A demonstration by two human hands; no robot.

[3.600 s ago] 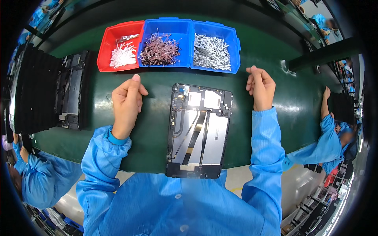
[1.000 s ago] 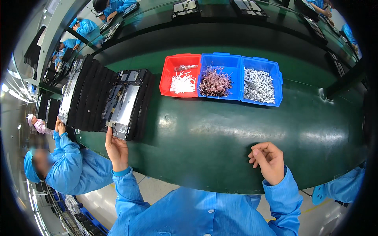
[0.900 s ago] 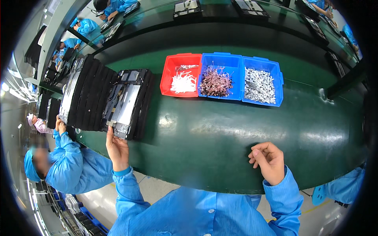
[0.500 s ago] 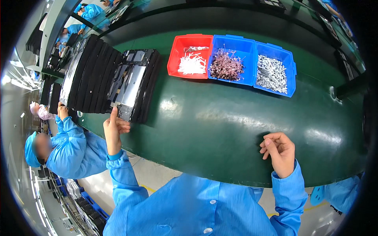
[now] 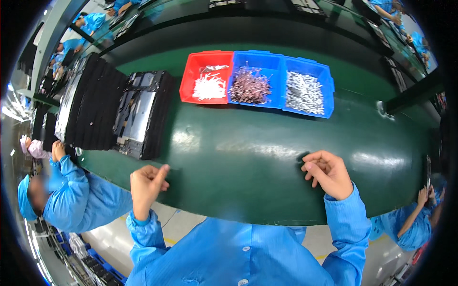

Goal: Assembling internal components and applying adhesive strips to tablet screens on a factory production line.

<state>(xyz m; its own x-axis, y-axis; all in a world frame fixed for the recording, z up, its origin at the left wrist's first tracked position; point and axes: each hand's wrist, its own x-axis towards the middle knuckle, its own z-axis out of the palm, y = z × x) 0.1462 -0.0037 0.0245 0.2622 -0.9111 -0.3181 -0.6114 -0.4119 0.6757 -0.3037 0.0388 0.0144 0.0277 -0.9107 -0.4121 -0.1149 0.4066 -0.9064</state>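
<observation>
My left hand point(image 5: 149, 187) hovers over the table's near left edge with its fingers loosely bent, the thumb lying beside the forefinger; no held thing shows. Beyond it stands a row of thin black device frames point(image 5: 93, 107), packed on edge. The nearest frame point(image 5: 143, 109) turns a face with a silvery plate and dark cables toward me. At the right my right hand point(image 5: 328, 174) is above the green table point(image 5: 238, 176), fingers half curled and apart, nothing visible in them. Some fingertips of both hands are hidden.
Across the table sit three joined bins: a red one point(image 5: 185, 81) with white sticks, a blue one point(image 5: 276, 64) with thin brownish pieces, and another blue one point(image 5: 328, 95) with grey-white pieces. A co-worker point(image 5: 71, 190) sits at the left. A dark post point(image 5: 412, 93) rises at the right.
My left hand has drawn back from the device frames toward me, and its raised thumb has folded over. My right hand stays curled over the table. The view has shifted rightward.
</observation>
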